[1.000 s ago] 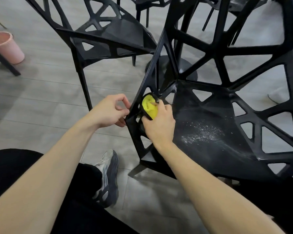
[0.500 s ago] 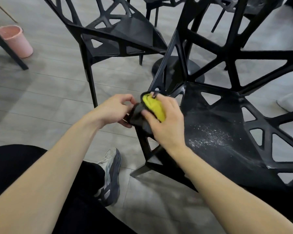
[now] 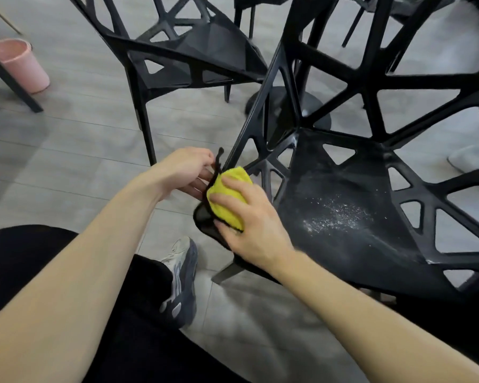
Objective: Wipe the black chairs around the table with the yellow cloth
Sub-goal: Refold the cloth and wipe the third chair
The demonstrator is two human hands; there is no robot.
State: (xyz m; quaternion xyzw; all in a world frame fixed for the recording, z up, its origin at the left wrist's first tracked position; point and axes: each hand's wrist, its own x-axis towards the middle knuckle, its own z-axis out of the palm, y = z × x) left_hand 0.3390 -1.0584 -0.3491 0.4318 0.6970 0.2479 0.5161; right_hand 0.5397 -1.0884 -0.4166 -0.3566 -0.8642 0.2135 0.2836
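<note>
A black lattice chair stands right in front of me, its seat speckled with white dust. My right hand grips the yellow cloth, which has a dark backing and black edge, at the chair's front-left corner. My left hand pinches the cloth's black edge loop just left of that corner. A second black chair stands behind, upper centre.
A pink bucket sits on the grey floor at the far left beside a dark slanted leg. The table's round black base lies behind the near chair. My shoe and dark trouser leg are below the hands.
Both hands have pulled the cloth off the chair's corner, down and toward me. My left hand let go of the chair edge and now pinches the cloth's black edge.
</note>
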